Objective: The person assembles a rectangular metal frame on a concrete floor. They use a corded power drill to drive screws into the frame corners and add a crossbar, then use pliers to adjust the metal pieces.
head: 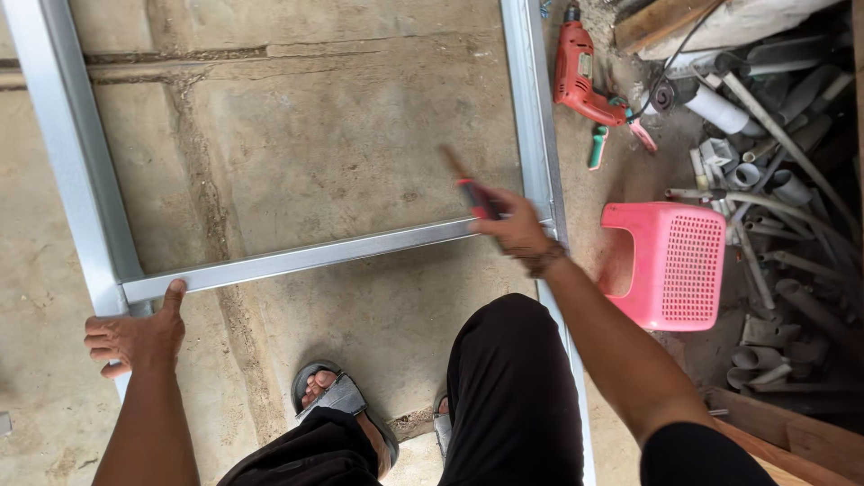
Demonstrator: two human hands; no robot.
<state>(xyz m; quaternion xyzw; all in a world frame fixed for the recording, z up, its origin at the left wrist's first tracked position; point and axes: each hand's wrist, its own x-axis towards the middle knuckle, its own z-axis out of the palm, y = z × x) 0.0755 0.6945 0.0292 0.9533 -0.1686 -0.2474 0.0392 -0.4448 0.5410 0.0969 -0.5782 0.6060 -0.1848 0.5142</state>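
The right hand [515, 227] is closed around a blurry red-handled tool [474, 193], maybe a hammer, pointing to 11 o'clock just above the long silver metal crossbar [306, 258], whose far end the left hand [135, 337] presses flat.

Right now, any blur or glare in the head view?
Head view: the tool in the right hand is motion-blurred, its tip smeared; the left hand on the metal frame is sharp. Light is soft and even, shadows faint, with only a mild sheen on the frame. The pipe pile at right sits darker.
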